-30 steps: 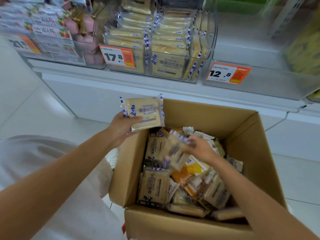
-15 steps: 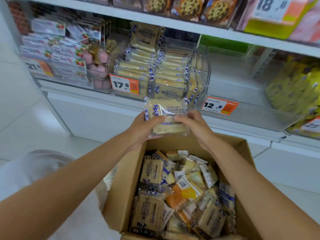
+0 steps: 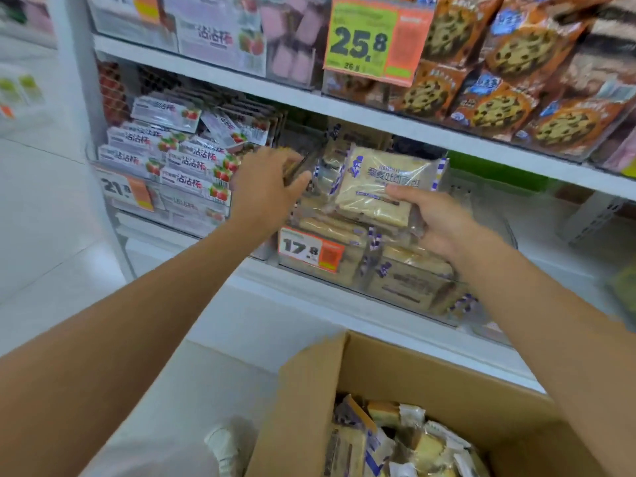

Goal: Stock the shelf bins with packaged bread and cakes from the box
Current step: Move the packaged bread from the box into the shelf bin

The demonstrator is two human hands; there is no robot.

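Note:
My right hand [image 3: 444, 225] grips a clear-wrapped pack of sliced bread [image 3: 378, 187] with blue print, held over the stacked bread packs in the clear shelf bin [image 3: 413, 287] marked 17.8. Fingers loose, my left hand [image 3: 265, 191] reaches to the bin's upper left corner and holds nothing. Whether it touches the bin wall is blurred. The open cardboard box [image 3: 430, 380] sits below at the bottom right, with several wrapped bread and cake packs [image 3: 395, 438] inside.
A bin of strawberry-printed packs [image 3: 179, 156] stands left of the bread bin. Cookie packs [image 3: 509, 74] and a 25.8 price tag [image 3: 375, 39] fill the shelf above. Another clear bin [image 3: 488, 208] stands right of the bread bin. White floor lies at left.
Both hands held the bread pack above the box. Now my right hand alone has carried it up to the bin, my left hand has let go and moved left, and the view tilted upward.

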